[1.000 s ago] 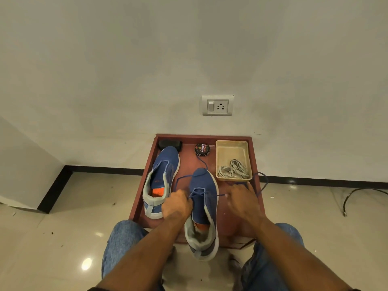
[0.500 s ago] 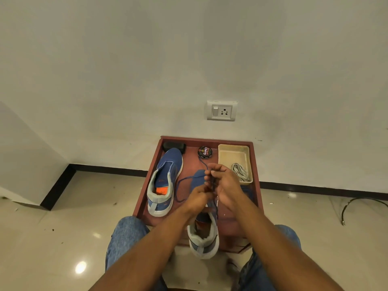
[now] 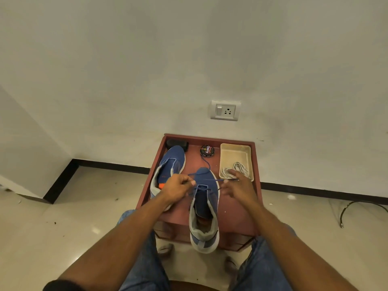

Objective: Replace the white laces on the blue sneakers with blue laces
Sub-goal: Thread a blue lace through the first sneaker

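Nearest, denim knees flanking the front edge of the surface (image 3: 237, 211), the near sneaker's (image 3: 204, 208) grey heel overhanging that edge. Over its tongue, left hand (image 3: 178, 186) curled, pinching one run of the blue lace (image 3: 206, 180); right hand (image 3: 238, 185) just beside the shoe's right flank, fingers bent toward the other run, though pinching or merely touching cannot be told. Lace drawn taut between both, crossed low at the eyelets.

Best done, probably, with even pull on both ends, keeping the lace flat and seating the crossing before the next eyelets.

Farther left, second sneaker (image 3: 171, 164), apparently without laces. Back right corner: beige tray (image 3: 235, 152) holding white laces (image 3: 236, 171). Back edge: polish tin (image 3: 207, 150), dark object behind the far toe, half hidden. Eyelet count and lace tips too small to read.
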